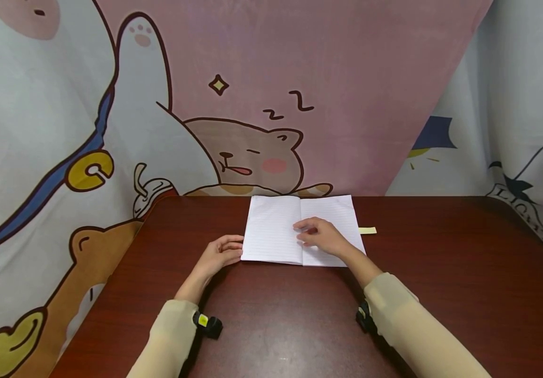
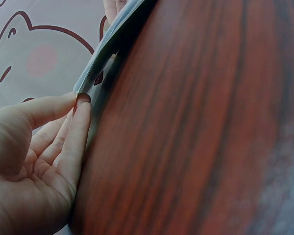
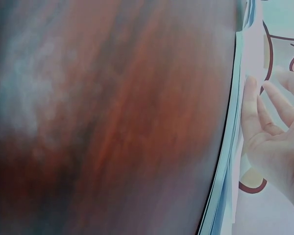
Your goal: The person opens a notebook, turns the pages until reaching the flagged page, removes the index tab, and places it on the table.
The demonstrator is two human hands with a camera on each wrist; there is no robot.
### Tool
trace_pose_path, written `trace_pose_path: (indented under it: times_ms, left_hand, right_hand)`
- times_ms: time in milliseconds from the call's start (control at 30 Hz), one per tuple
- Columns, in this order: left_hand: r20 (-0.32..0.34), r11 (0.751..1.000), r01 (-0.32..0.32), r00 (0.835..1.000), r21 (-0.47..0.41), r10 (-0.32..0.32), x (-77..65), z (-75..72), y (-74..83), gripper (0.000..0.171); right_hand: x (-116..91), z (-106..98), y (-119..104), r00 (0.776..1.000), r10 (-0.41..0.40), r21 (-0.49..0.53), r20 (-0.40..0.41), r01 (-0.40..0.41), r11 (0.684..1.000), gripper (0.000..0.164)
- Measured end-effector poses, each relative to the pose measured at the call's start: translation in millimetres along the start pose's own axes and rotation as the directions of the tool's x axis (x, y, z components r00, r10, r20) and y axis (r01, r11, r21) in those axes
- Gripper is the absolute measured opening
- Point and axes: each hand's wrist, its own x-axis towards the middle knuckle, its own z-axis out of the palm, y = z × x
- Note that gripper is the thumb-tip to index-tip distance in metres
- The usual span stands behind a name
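Observation:
An open notebook (image 1: pixel 271 228) with white lined pages lies near the far edge of the table. At its left edge, my left hand (image 1: pixel 216 254) pinches the page side. The left wrist view shows the thumb (image 2: pixel 51 108) on top and fingers tucked beneath the lifted edge. Over the right page, close to the centre fold, hovers my right hand (image 1: pixel 325 237) with relaxed, slightly bent fingers. In the right wrist view its fingers (image 3: pixel 252 105) are spread beside the page and grasp nothing. A pale yellow paper strip (image 1: pixel 368 230) sticks out past the notebook's right side.
The dark red-brown wooden table (image 1: pixel 280 320) spreads in front of and around the notebook. Directly behind its far edge hangs a cartoon-printed cloth (image 1: pixel 356 105), which also runs down both sides. Each sleeved wrist wears a small black camera.

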Motion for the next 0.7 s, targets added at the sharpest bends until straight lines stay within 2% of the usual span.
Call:
trace_pose_path:
  times_ms: [700]
  left_hand:
    - [-0.002,1.000,0.006,1.000,-0.004,-0.006,-0.2,0.1,1.0,0.042]
  right_hand:
    - [-2.7,-10.9,1.2,1.000,-0.002,0.035,-0.004,0.002,0.999,0.036]
